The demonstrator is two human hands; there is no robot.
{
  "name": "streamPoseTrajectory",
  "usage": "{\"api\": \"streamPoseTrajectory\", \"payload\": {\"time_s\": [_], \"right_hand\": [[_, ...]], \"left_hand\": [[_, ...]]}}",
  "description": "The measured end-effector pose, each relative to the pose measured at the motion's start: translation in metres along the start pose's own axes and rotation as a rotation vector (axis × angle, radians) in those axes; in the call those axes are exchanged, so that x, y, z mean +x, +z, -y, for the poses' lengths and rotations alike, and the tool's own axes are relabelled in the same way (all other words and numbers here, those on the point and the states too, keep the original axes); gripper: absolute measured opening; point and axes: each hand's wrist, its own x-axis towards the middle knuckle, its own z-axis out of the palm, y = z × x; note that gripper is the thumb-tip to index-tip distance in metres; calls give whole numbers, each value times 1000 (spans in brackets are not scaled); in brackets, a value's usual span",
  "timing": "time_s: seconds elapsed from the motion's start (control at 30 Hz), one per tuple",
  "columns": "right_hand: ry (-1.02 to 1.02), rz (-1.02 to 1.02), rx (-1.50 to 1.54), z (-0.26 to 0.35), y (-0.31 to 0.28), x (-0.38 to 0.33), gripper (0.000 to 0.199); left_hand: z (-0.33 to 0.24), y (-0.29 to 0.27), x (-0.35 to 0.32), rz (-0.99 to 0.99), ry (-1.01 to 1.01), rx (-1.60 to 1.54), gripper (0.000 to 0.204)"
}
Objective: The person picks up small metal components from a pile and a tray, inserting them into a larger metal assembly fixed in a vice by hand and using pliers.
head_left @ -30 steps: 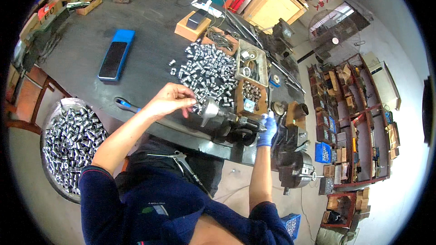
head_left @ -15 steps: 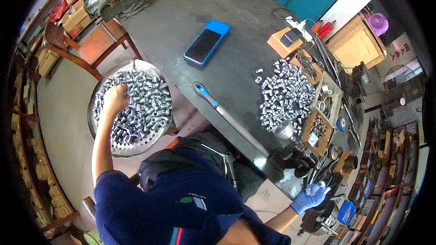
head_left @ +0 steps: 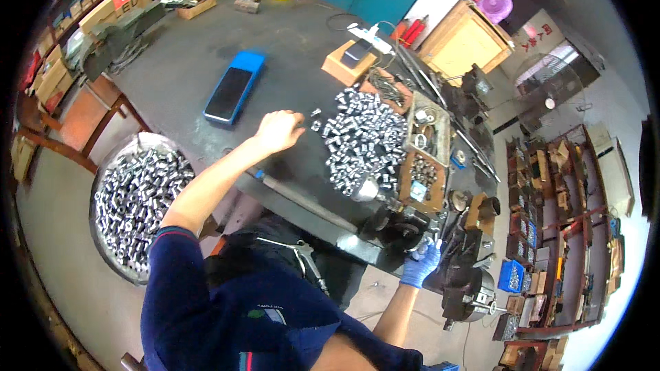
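Note:
My bare left hand (head_left: 280,130) is over the table, just left of a heap of short shiny metal sleeves (head_left: 364,141). Its fingers are half curled with a gap between the tips, and nothing shows in them. Two loose metal sleeves (head_left: 316,124) lie close to its fingertips. My right hand (head_left: 421,266), in a blue glove, is beside the dark machine at the table's near right edge. Its fingers are closed round a small shiny metal sleeve (head_left: 419,249), partly hidden by the glove. A round metal tray (head_left: 97,230) full of similar sleeves stands under my left arm.
On the table are a blue-cased device (head_left: 230,93), a long bar tool (head_left: 302,197) partly behind my left forearm, and a cardboard box (head_left: 440,196) of small parts. A machine chuck (head_left: 471,295) sits to the right. Behind the tray stands a wooden chair (head_left: 86,117).
My left hand has left the tray of sleeves and swung right over the table toward the heap. My gloved right hand is now closer to the dark machine. The view has turned right.

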Motion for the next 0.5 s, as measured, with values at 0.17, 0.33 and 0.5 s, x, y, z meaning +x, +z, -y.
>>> {"api": "streamPoseTrajectory", "payload": {"time_s": [0.17, 0.33, 0.5], "right_hand": [[39, 36, 67, -7, 8, 0, 34], [33, -19, 82, -3, 9, -7, 38], [18, -50, -27, 0, 18, -5, 32]], "left_hand": [[2, 40, 44, 161, -102, 171, 24], [1, 29, 25, 125, -108, -49, 24], [-61, -18, -33, 425, -126, -1246, 19]]}}
